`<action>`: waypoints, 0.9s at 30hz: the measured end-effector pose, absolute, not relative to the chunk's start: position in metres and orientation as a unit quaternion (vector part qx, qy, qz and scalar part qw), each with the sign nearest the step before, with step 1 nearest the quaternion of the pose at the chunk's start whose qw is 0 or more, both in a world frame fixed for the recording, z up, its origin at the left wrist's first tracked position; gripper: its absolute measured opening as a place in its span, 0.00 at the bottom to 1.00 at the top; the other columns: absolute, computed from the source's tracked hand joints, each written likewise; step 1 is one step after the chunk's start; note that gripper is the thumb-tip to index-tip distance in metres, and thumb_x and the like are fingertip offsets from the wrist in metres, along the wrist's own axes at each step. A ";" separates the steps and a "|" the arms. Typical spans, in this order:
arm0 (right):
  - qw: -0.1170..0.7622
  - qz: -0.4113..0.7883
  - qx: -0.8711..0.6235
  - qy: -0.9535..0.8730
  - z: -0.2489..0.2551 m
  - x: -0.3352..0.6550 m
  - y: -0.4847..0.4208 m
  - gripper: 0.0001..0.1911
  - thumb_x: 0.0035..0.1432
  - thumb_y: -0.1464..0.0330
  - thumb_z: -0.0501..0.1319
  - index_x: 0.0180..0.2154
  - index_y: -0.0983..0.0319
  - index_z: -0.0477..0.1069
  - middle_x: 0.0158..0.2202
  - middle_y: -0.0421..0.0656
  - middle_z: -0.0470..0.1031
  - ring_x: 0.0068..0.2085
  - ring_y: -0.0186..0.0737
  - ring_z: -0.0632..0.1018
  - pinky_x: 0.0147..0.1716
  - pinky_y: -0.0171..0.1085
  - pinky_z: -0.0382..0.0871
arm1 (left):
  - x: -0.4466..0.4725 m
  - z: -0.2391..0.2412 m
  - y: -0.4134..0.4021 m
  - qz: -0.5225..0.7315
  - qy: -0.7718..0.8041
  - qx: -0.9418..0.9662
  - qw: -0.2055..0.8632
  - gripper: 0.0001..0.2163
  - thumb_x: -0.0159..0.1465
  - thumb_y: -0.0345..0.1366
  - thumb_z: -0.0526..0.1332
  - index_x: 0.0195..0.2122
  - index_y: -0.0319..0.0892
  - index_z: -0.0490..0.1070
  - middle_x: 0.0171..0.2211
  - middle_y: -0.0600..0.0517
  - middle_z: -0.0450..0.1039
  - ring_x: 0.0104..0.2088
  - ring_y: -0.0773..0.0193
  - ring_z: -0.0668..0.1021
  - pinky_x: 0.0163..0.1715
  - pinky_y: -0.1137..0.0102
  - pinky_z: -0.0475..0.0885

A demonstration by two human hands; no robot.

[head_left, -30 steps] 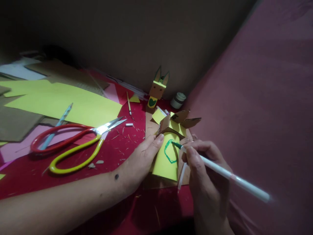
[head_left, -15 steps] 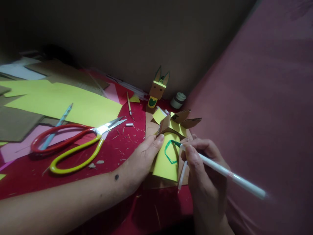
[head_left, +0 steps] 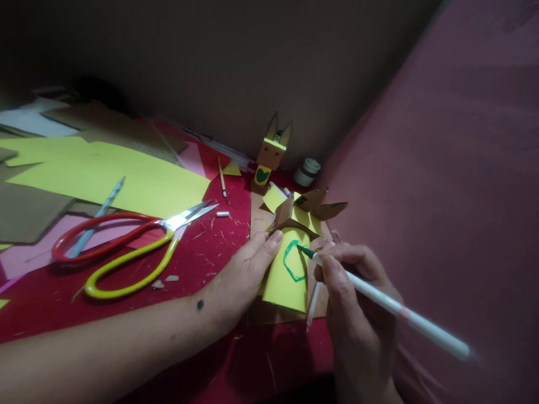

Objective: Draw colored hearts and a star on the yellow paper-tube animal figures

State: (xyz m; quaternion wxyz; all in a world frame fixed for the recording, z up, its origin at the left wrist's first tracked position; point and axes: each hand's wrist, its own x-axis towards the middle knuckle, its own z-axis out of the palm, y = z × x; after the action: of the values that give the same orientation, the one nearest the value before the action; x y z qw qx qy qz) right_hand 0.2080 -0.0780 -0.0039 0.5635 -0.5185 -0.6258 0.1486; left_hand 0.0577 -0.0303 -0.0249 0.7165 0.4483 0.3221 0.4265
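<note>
1. The right grip (head_left: 357,300) is clamped on a white marker (head_left: 396,306), pinched between thumb and fingers.
2. The marker's long axis slants: its green tip points forward and left of this grip, while the blunt end sticks out right, before a pink surface (head_left: 458,224).
3. The left grip (head_left: 244,269) holds a yellow tube (head_left: 280,286) by its left side, thumb on top, other fingers partly hidden.
4. The tube lies between both grips, its long axis running away from the person and leaning slightly right.
5. The tip is at a green outline (head_left: 287,264) on the tube; exact contact cannot be told.
6. Beyond the grips, cardboard flaps (head_left: 314,202) crowd the tube's far edge.
7. Left of the left grip, red table (head_left: 189,275) strewn with scraps reaches open scissors (head_left: 166,233).
</note>
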 end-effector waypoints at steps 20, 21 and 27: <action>0.586 0.153 -0.507 -0.613 -0.005 0.208 -0.075 0.04 0.66 0.66 0.63 0.37 0.56 0.74 0.32 0.36 0.76 0.35 0.34 0.76 0.38 0.37 0.68 | 0.057 -0.021 -0.030 0.411 0.333 0.437 0.727 0.23 0.70 0.51 0.56 0.60 0.42 0.69 0.56 0.42 0.78 0.55 0.48 0.78 0.56 0.57 0.70; 0.588 0.154 -0.504 -0.614 -0.005 0.208 -0.075 0.04 0.67 0.66 0.63 0.37 0.56 0.74 0.32 0.36 0.75 0.35 0.35 0.76 0.37 0.37 0.68 | 0.057 -0.021 -0.030 0.412 0.334 0.440 0.725 0.23 0.70 0.51 0.56 0.60 0.42 0.69 0.56 0.42 0.78 0.55 0.48 0.78 0.56 0.57 0.70; 0.590 0.167 -0.500 -0.612 -0.006 0.210 -0.081 0.04 0.67 0.67 0.62 0.38 0.57 0.74 0.32 0.37 0.76 0.36 0.36 0.76 0.39 0.38 0.68 | 0.056 -0.022 -0.030 0.419 0.332 0.452 0.714 0.23 0.70 0.50 0.57 0.61 0.43 0.69 0.54 0.43 0.79 0.53 0.49 0.79 0.57 0.57 0.70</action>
State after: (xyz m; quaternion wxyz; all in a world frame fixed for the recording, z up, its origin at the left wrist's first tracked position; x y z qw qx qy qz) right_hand 0.2096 -0.0811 -0.0060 0.5896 -0.4998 -0.6120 0.1673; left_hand 0.0557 -0.0304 -0.0215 0.7140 0.4516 0.3321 0.4194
